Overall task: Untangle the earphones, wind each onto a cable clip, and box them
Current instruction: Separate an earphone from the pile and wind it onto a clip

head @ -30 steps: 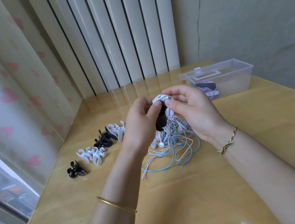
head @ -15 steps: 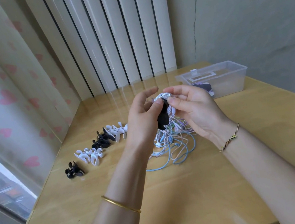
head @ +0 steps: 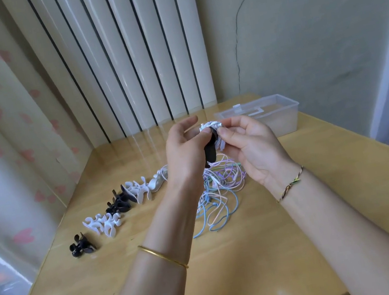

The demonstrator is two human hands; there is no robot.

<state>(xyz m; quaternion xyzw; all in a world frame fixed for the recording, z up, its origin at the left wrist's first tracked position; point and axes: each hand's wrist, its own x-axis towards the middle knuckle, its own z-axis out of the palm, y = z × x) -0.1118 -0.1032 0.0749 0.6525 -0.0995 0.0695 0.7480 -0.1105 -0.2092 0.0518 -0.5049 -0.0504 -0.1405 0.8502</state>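
1. The left hand [head: 184, 156] is gripping a black plastic cable clip [head: 211, 152] between thumb and curled fingers, raised above the light wooden table [head: 247, 267]; its index finger is pointing up and away.
2. The right hand [head: 254, 155] is pinching a white earphone cable [head: 210, 126] that is sitting wound around the top of the clip, thumb and fingertips closing on the coil.
3. Whether the cable end is locking into the clip cannot be told, as the fingers are covering it.
4. A loose tangle of blue, pink, purple and green earphone cables [head: 222, 194] is lying on the table directly below both hands.
5. A row of black and white plastic clips [head: 118, 206] is lying to the left of the tangle, running from near-left to far-right.
6. A clear rectangular plastic box [head: 284, 106] is standing at the far right of the table, behind the right hand.
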